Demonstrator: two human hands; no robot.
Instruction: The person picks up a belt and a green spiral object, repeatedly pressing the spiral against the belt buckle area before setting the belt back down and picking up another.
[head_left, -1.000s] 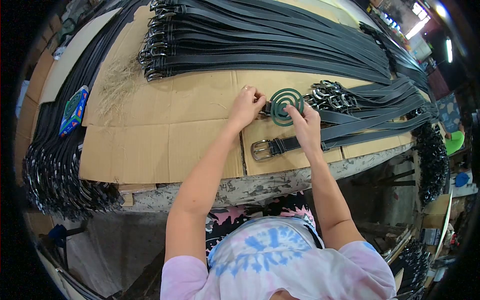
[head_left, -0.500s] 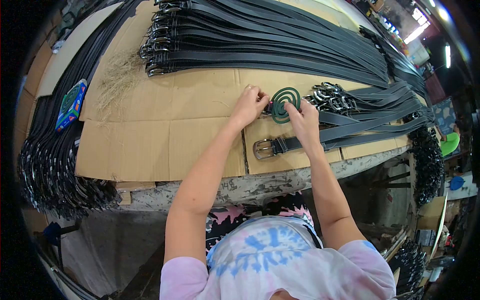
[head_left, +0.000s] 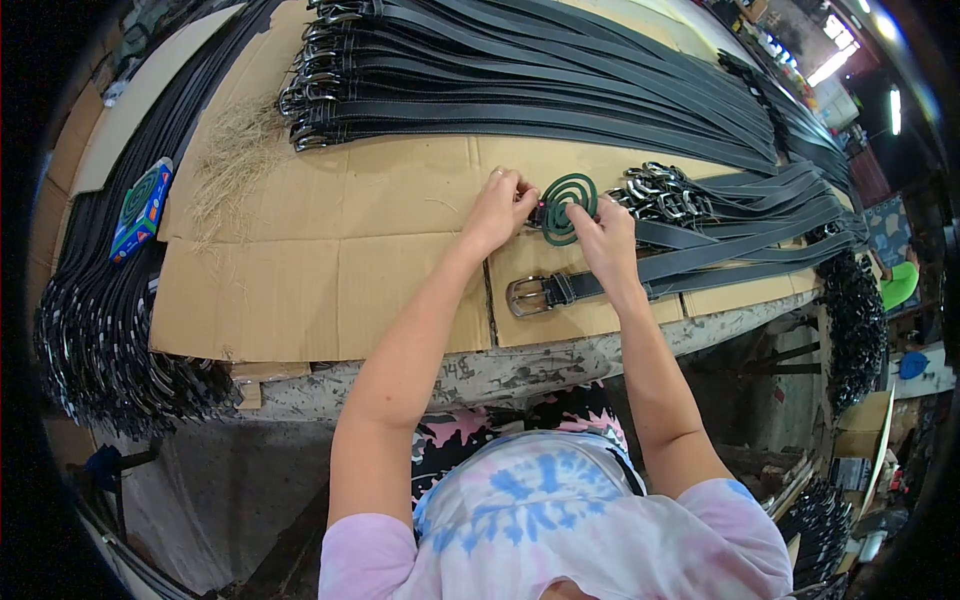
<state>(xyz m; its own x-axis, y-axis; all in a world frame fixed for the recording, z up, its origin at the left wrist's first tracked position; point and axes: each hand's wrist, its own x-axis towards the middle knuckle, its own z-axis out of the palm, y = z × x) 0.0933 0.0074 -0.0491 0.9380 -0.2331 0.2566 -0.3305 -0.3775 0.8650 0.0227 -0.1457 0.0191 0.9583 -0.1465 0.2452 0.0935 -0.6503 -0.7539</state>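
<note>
My right hand pinches a green mosquito coil, holding it tilted up above the cardboard. Just left of the coil is my left hand, its fingers closed around something small and dark with a pinkish spot, too hidden to name. Below the coil, a black belt lies with its metal buckle toward me. More black belts with a heap of shiny buckles lie right beside my right hand.
Black belts fill the far side of the table. At left, a blue-green box picturing a coil rests on more hanging belts, near loose straw-like fibres. A person's green sleeve shows at far right.
The coil and my right hand have shifted very slightly to the left. My left hand stays in place.
</note>
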